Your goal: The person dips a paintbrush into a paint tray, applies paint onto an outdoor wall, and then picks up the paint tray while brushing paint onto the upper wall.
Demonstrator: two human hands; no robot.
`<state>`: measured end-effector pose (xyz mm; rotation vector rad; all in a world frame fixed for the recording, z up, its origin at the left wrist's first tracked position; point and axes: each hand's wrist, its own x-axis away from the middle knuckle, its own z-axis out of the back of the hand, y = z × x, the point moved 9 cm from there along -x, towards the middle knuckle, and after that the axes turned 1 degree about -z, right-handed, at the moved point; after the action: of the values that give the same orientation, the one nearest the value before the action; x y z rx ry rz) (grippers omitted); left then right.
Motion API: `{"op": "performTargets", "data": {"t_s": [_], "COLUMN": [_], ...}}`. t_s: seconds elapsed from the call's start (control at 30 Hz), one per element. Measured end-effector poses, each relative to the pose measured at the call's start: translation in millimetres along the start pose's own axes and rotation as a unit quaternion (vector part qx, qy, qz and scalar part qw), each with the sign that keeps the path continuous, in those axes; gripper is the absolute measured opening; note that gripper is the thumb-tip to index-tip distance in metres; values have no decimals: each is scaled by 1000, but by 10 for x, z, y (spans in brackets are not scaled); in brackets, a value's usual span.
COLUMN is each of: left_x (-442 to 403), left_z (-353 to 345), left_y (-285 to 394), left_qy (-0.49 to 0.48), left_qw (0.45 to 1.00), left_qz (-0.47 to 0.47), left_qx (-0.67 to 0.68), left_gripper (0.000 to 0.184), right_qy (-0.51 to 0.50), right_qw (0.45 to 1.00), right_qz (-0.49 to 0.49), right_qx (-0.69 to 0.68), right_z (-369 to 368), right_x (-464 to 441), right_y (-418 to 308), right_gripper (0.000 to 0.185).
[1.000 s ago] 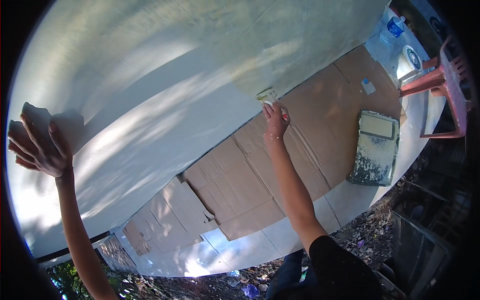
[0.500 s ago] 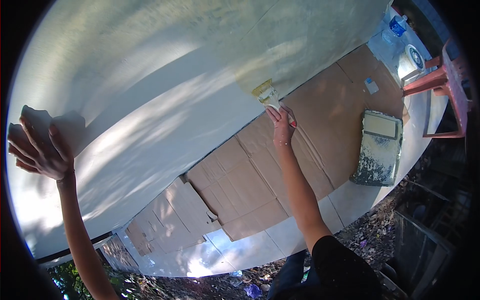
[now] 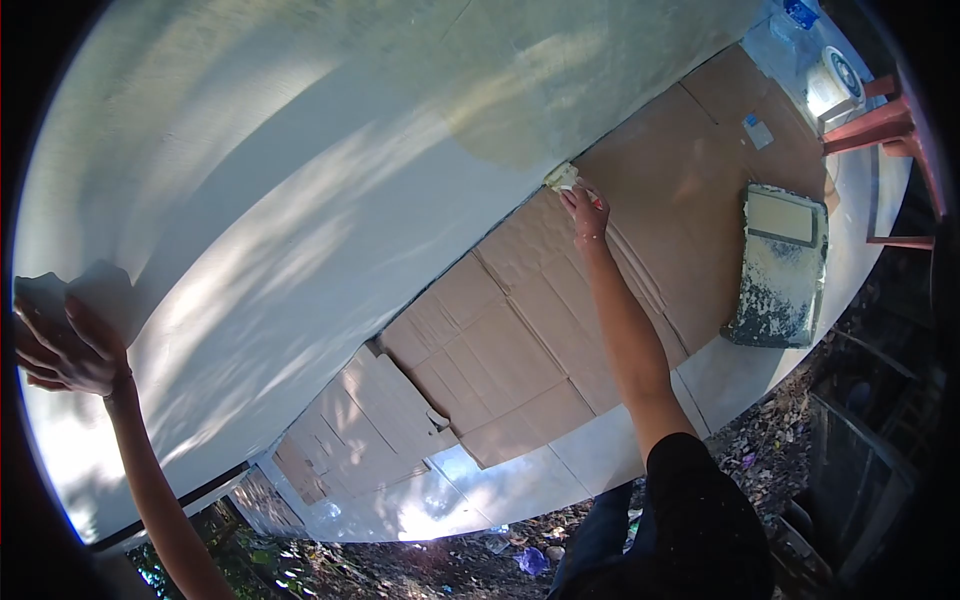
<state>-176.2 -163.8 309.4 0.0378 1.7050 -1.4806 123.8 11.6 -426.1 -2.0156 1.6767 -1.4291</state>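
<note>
My right hand [image 3: 588, 212] grips a paintbrush [image 3: 564, 177] by its handle. The bristles, coated in pale yellow-green paint, are at the bottom edge of the wall [image 3: 330, 220], where it meets the cardboard. Above the brush, a wet-looking yellowish patch of paint [image 3: 490, 130] shows against the whiter wall. Far to the left, my left hand [image 3: 70, 350] has its fingers spread against the wall, holding nothing, and casts a shadow there.
Flattened cardboard [image 3: 500, 340] covers the tiled ledge [image 3: 560, 460] along the wall. A paint-stained tray [image 3: 782, 265] lies on its right part. Beyond are a white bucket [image 3: 835, 85], a blue-labelled bottle [image 3: 800, 14] and a red plastic chair [image 3: 880, 130]. Leaf-littered ground [image 3: 770, 430] lies below.
My right hand has brought the brush down from the wall face to its bottom edge. The view has shifted slightly; my left hand stays spread at the wall.
</note>
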Motion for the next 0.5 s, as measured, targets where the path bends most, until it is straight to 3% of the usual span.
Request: {"op": "performTargets", "data": {"t_s": [0.03, 0.13, 0.23, 0.3, 0.4, 0.5], "left_x": [53, 268, 115, 230, 113, 236], "left_z": [-21, -105, -64, -98, -53, -96], "left_y": [-56, -273, -153, -217, -126, -246], "left_qy": [-10, -46, -28, -41, -21, -42], "left_qw": [1000, 997, 999, 999, 999, 998], "left_qz": [6, 21, -2, 19, 21, 21], "left_qx": [-14, -54, -25, -28, -17, -44], "left_gripper": [61, 62, 62, 62, 62, 62], "right_qy": [-18, -100, -134, -100, -21, -57], "right_qw": [1000, 976, 965, 984, 999, 997], "right_qz": [-13, -28, -10, 14, 36, -50], "right_qx": [-3, -191, -226, -145, 14, -24], "right_z": [-128, -205, -228, -142, 217, -177], "right_x": [17, 357, 856, 808, 244, 185], "right_y": [-79, -513, -1028, -950, -202, 41], "right_gripper": [23, 21, 21, 20, 19, 20]}}
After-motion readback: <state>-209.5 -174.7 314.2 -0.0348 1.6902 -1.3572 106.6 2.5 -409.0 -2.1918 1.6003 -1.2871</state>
